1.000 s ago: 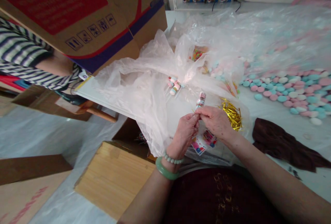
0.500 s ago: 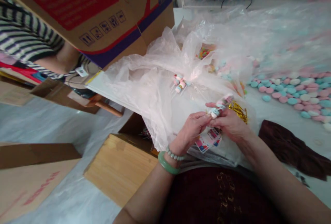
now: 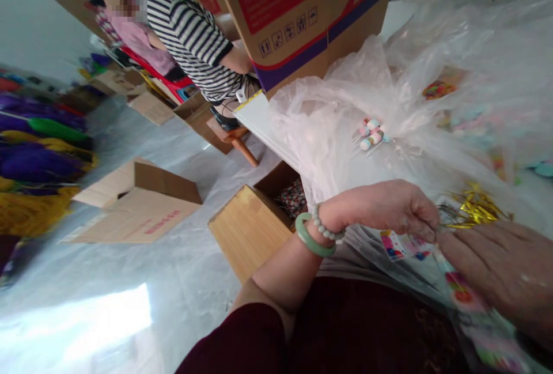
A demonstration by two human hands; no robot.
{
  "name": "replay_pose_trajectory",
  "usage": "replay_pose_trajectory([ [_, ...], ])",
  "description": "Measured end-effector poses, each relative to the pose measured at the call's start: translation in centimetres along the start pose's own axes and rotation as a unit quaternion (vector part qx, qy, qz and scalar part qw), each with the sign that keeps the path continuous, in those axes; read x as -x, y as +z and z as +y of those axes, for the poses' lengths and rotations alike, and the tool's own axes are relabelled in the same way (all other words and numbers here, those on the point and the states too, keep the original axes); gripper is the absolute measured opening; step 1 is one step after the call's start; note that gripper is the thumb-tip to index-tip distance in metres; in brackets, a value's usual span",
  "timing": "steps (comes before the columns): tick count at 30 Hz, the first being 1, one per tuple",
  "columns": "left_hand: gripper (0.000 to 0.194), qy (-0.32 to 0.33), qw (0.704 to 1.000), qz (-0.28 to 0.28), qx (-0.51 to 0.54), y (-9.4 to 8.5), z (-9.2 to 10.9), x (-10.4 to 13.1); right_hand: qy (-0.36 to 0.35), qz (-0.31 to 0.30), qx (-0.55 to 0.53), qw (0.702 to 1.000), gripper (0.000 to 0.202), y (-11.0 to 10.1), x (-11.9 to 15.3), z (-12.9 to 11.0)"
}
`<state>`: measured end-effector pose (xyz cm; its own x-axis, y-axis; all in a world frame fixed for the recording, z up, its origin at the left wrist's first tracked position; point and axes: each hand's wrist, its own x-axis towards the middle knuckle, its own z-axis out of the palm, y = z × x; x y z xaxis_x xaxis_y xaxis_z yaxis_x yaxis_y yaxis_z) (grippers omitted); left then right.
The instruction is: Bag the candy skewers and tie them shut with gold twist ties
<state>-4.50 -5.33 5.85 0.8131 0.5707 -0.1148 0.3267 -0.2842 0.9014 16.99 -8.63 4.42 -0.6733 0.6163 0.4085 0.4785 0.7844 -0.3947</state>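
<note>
Candy sticks (image 3: 372, 135) lie on the white table (image 3: 261, 119), cartons (image 3: 162, 224) on the floor (image 3: 181, 299).

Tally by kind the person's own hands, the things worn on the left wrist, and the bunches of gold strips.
Hands (left hand, right hand): 2
Green bangle: 1
Beaded bracelet: 1
Bunch of gold strips: 1
Total: 5

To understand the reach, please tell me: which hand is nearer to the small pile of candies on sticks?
The left hand: it is below the pile in the picture, not touching it; the right hand is farther off, toward the lower right.
</note>
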Motion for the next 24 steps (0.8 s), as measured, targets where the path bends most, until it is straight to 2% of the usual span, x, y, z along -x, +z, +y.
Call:
replay_pose_trajectory([
  [1, 0.018, 0.007, 0.988, 0.077, -0.134, 0.2, 1.0, 0.1, -0.041, -0.012, 0.079, 0.996, 0.026, -0.5, -1.1, 0.2],
  [3, 0.021, -0.016, 0.912, 0.241, -0.33, 0.9, 2.5, 0.0, -0.078, -0.071, 0.183, 0.977, 0.026, -1.6, -3.5, 0.5],
  [4, 0.024, -0.038, 0.874, 0.293, -0.387, 1.2, 2.9, -0.1, -0.067, -0.06, 0.226, 0.97, 0.025, -1.9, -4.7, 0.6],
  [6, 0.026, -0.068, 0.815, 0.355, -0.452, 1.6, 3.1, -0.4, 0.018, -0.03, 0.277, 0.96, 0.021, -2.1, -6.8, 0.5],
  [9, 0.024, -0.073, 0.765, 0.396, -0.503, 1.4, 2.2, -0.7, 0.132, 0.035, 0.141, 0.98, 0.019, -1.1, -9.0, 0.3],
  [11, 0.024, -0.054, 0.751, 0.421, -0.505, 1.2, 1.1, -0.9, 0.201, 0.094, -0.046, 0.974, 0.02, 0.0, -9.7, 0.1],
  [13, 0.026, -0.018, 0.759, 0.461, -0.46, 1.2, -0.1, -1.3, 0.252, 0.12, -0.272, 0.921, 0.02, 1.0, -10.1, 0.1],
  [15, 0.029, 0.016, 0.785, 0.519, -0.337, 1.3, -1.3, -1.7, 0.267, 0.112, -0.44, 0.85, 0.024, 1.9, -9.9, 0.1],
  [16, 0.031, 0.018, 0.804, 0.545, -0.237, 1.4, -1.8, -1.9, 0.264, 0.108, -0.476, 0.832, 0.027, 2.2, -9.6, 0.1],
  [17, 0.035, 0.006, 0.824, 0.555, -0.113, 1.4, -2.2, -2.0, 0.258, 0.112, -0.471, 0.836, 0.031, 2.6, -9.2, 0.2],
  [18, 0.042, -0.014, 0.843, 0.537, 0.024, 1.5, -2.5, -1.9, 0.252, 0.123, -0.436, 0.855, 0.034, 2.8, -8.7, 0.2],
  [19, 0.052, -0.041, 0.859, 0.483, 0.164, 1.5, -2.7, -1.7, 0.249, 0.138, -0.388, 0.877, 0.037, 3.1, -8.2, 0.3],
  [21, 0.073, -0.087, 0.869, 0.294, 0.389, 1.4, -3.0, -0.8, 0.24, 0.151, -0.268, 0.921, 0.037, 3.4, -7.2, 0.7],
  [22, 0.078, -0.097, 0.865, 0.193, 0.454, 1.4, -3.2, -0.2, 0.234, 0.146, -0.211, 0.938, 0.034, 3.5, -6.8, 0.9],
  [23, 0.077, -0.099, 0.859, 0.13, 0.485, 1.3, -3.3, 0.4, 0.231, 0.136, -0.169, 0.948, 0.03, 3.5, -6.5, 1.1],
  [24, 0.071, -0.096, 0.86, 0.106, 0.49, 1.3, -3.4, 1.1, 0.235, 0.123, -0.149, 0.953, 0.027, 3.5, -6.3, 1.3],
])
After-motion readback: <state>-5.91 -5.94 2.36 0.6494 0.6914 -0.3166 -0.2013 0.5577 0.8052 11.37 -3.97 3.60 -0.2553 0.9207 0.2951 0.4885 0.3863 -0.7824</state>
